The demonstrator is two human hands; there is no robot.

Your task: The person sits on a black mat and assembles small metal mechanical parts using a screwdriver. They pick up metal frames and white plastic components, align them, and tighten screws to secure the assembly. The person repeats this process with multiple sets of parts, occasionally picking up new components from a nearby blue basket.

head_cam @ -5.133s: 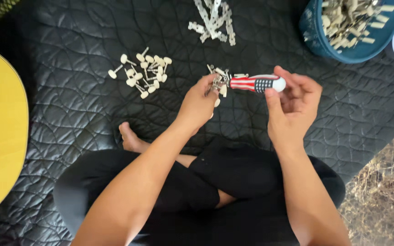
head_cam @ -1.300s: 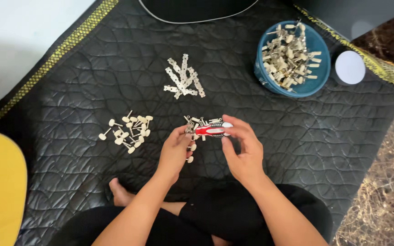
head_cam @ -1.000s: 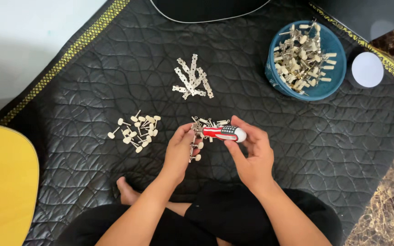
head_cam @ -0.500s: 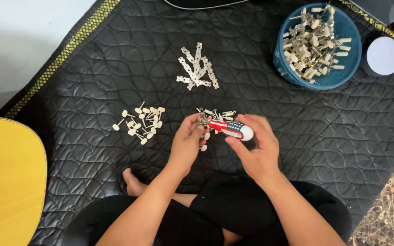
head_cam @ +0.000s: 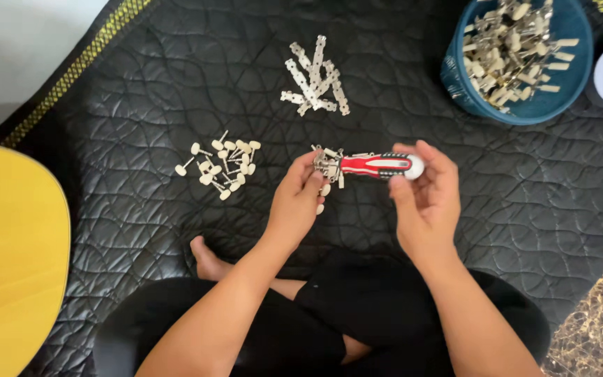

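While the left hand (head_cam: pixel 300 199) pinches a metal part (head_cam: pixel 326 165), the right hand (head_cam: pixel 423 199) grips the screwdriver (head_cam: pixel 377 166).

Black quilted mat (head_cam: pixel 176 84) under everything: pile of small cream pegs (head_cam: pixel 221 166) left of both hands, flat perforated metal strips (head_cam: pixel 315 78) beyond them, blue round tub of parts (head_cam: pixel 518 56) far right, yellow rounded board (head_cam: pixel 8 258) at left edge

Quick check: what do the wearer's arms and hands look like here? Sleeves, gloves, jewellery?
Both forearms are bare with no sleeves in view. The left hand and right hand wear no gloves, and no rings, watch or bracelet show on either wrist or on the fingers. No markings or bandages are visible. The only clothing in view is black trousers on the crossed legs.
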